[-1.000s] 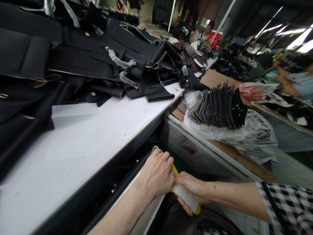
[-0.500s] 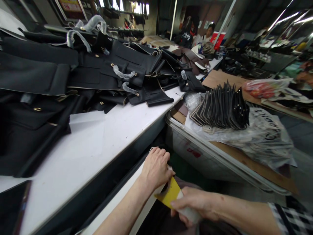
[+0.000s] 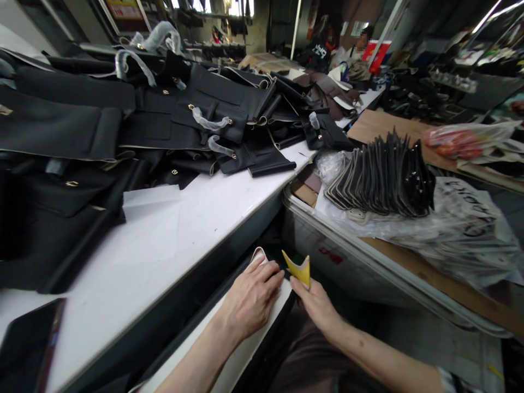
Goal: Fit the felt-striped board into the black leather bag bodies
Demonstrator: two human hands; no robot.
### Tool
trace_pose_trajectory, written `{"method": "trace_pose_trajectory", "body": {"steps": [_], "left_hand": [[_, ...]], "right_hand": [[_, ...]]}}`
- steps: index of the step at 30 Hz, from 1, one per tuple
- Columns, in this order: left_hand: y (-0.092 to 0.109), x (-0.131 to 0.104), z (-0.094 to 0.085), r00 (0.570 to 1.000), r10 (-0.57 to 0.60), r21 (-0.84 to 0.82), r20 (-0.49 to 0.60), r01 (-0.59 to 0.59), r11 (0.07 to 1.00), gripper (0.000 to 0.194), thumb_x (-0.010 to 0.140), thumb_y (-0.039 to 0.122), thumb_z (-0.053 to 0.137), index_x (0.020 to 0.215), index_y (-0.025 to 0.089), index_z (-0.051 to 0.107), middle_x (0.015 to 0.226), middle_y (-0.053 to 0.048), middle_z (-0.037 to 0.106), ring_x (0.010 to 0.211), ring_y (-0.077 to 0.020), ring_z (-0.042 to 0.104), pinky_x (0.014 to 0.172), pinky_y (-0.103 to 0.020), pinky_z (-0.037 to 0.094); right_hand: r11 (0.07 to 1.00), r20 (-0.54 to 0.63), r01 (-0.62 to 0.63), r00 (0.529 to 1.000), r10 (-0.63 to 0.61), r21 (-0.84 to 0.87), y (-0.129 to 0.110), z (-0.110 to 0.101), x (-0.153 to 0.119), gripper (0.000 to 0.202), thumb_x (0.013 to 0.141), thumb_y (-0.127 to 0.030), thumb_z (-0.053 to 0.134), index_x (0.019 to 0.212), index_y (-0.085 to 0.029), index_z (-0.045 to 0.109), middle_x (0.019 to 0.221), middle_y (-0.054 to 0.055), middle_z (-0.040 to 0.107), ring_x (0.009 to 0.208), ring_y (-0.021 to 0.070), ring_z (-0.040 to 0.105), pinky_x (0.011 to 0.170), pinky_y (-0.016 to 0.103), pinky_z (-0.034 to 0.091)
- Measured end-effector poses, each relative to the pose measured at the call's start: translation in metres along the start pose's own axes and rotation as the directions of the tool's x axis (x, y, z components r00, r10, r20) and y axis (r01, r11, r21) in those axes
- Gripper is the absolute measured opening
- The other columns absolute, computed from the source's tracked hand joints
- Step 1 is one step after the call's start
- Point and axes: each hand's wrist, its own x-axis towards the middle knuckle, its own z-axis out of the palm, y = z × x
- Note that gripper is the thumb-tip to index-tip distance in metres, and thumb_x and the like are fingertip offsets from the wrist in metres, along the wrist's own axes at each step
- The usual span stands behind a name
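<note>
A long black leather-like piece with a white back (image 3: 241,349) lies across my lap, its end folded into a small loop near the table edge. My left hand (image 3: 256,292) is on this piece, fingers bent together over its far end; the thumb is mostly hidden. In my right hand (image 3: 317,308) is a yellow scraper-like tool (image 3: 302,271) with a curved notch in its upper edge. The tool points up, just right of my left fingertips and apart from them. My right fingertips are close to the piece's right edge; whether they touch it I cannot tell.
Black bag parts (image 3: 155,123) with wrapped handles cover much of the white table (image 3: 204,218). A phone-like dark slab (image 3: 28,344) lies at its near left. On the right, stacked black pieces (image 3: 380,180) rest on a large bin (image 3: 327,245). A person (image 3: 362,46) is far behind.
My right hand has moved up and forward, turning the yellow tool from pointing left at the piece to pointing up. My left hand has flattened somewhat on the piece, and the looped end shows more.
</note>
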Motion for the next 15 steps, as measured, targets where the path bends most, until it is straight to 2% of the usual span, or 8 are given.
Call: {"method": "trace_pose_trajectory", "body": {"steps": [2, 5, 8, 11, 15], "left_hand": [[0.002, 0.000, 0.000, 1.000, -0.013, -0.008, -0.010, 0.013, 1.000, 0.032, 0.098, 0.018, 0.036, 0.125, 0.016, 0.054, 0.122, -0.008, 0.057, 0.123, -0.0189, 0.050, 0.121, -0.040, 0.020], [0.007, -0.002, 0.000, 0.999, -0.041, -0.019, -0.020, 0.041, 0.999, 0.031, 0.097, 0.019, 0.039, 0.123, 0.016, 0.055, 0.120, -0.008, 0.057, 0.121, -0.0197, 0.050, 0.121, -0.040, 0.021], [0.013, -0.007, 0.002, 0.996, -0.084, -0.031, -0.031, 0.083, 0.996, 0.033, 0.095, 0.021, 0.044, 0.126, 0.016, 0.053, 0.125, -0.008, 0.056, 0.123, -0.0208, 0.049, 0.120, -0.040, 0.023], [0.018, -0.012, 0.007, 0.990, -0.129, -0.073, -0.052, 0.125, 0.989, 0.039, 0.093, 0.024, 0.050, 0.131, 0.016, 0.050, 0.132, -0.008, 0.054, 0.128, -0.0219, 0.046, 0.121, -0.041, 0.021], [0.017, -0.018, 0.006, 0.982, -0.157, -0.189, -0.106, 0.136, 0.973, 0.034, 0.092, 0.023, 0.052, 0.125, 0.018, 0.055, 0.131, -0.006, 0.056, 0.128, -0.0206, 0.046, 0.121, -0.040, 0.019]], "right_hand": [[0.997, -0.058, 0.075, 0.996, -0.074, 0.030, 0.011, 0.011, 0.008, 0.054, 0.085, -0.063, 0.056, 0.112, -0.017, 0.067, 0.109, 0.011, 0.069, 0.109, 0.0285, 0.060, 0.100, 0.039, 0.043], [0.995, -0.023, 0.083, 0.996, -0.081, 0.057, 0.017, 0.012, 0.014, 0.057, 0.086, -0.061, 0.057, 0.122, -0.018, 0.064, 0.122, 0.011, 0.065, 0.118, 0.0297, 0.056, 0.107, 0.042, 0.037], [0.991, 0.149, 0.031, 0.988, -0.050, 0.127, 0.006, 0.009, 0.026, 0.054, 0.088, -0.059, 0.058, 0.122, -0.019, 0.064, 0.122, 0.009, 0.066, 0.118, 0.0290, 0.057, 0.105, 0.042, 0.040], [0.989, 0.312, -0.017, 0.950, -0.031, 0.149, -0.013, 0.014, 0.046, 0.053, 0.090, -0.060, 0.054, 0.120, -0.018, 0.065, 0.116, 0.008, 0.068, 0.112, 0.0277, 0.060, 0.100, 0.041, 0.044], [0.997, 0.341, 0.072, 0.937, -0.077, 0.028, -0.023, 0.024, 0.064, 0.054, 0.088, -0.062, 0.057, 0.115, -0.016, 0.067, 0.105, 0.008, 0.071, 0.105, 0.0280, 0.062, 0.094, 0.040, 0.046]]}}
